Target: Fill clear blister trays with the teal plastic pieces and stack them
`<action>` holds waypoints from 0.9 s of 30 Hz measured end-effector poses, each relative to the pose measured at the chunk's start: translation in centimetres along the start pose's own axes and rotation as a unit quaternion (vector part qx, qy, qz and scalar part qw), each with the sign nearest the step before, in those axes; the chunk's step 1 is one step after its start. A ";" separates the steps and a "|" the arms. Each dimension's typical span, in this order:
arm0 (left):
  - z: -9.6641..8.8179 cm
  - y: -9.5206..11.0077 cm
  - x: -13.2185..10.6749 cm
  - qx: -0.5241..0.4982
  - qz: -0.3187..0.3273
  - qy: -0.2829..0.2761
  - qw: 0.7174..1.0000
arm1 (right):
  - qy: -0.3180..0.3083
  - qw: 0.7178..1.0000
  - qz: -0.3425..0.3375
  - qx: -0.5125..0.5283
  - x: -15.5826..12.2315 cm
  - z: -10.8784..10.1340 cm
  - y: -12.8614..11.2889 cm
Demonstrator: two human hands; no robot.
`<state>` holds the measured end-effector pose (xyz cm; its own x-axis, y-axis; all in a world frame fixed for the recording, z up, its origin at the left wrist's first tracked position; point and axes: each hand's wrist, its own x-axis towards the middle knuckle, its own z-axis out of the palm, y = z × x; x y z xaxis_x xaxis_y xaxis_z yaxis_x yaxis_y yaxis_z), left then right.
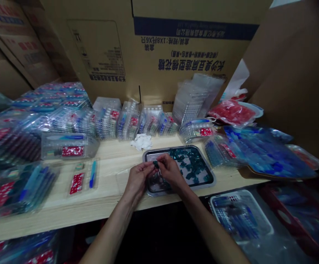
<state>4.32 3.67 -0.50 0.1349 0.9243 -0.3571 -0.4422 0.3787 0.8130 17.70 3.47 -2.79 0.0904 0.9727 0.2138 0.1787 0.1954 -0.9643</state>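
Over the left part of a tray (213,179), my left hand (139,176) and my right hand (171,169) meet fingertip to fingertip. Both pinch one small dark teal piece (155,164), whose kind I cannot make out. More dark teal pieces (194,165) lie scattered in the tray, mostly on its right side. Left of my hands, a clear blister tray (84,178) lies flat with a red patterned item (77,183) and a blue pen (92,174) in it. Behind the tray sits a crumpled white tissue (142,142).
Filled clear packs (108,123) stand in rows along the back and left. Stacked empty blisters (191,99) lean against a large cardboard box (159,55). To the right lie blue pens in plastic (269,154) and a red bag (233,112). A white basket (269,229) stands lower right.
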 end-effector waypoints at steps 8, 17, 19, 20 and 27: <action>-0.3 -0.8 -0.9 -0.033 0.045 0.039 0.998 | 0.067 0.997 0.023 0.028 -0.7 2.5 0.0; -2.5 -1.7 -1.5 0.233 0.226 0.037 0.945 | -0.031 0.991 -0.002 -0.132 -1.4 2.7 -1.4; -2.9 -1.4 -1.5 0.288 0.243 0.028 0.926 | -0.044 0.990 0.000 -0.137 -1.3 2.7 -1.6; -3.0 -1.3 -1.5 0.313 0.250 0.025 0.916 | -0.044 0.989 0.007 -0.138 -1.3 2.7 -1.7; -3.2 -1.8 -1.1 0.341 0.260 0.017 0.903 | -0.080 0.984 0.021 -0.156 -0.9 2.6 -1.5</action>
<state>2.14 1.80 -3.05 0.0328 0.9882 0.1497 0.2124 -0.1532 0.9651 14.82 2.61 -1.98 -0.0461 0.9913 0.1236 0.4730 0.1307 -0.8713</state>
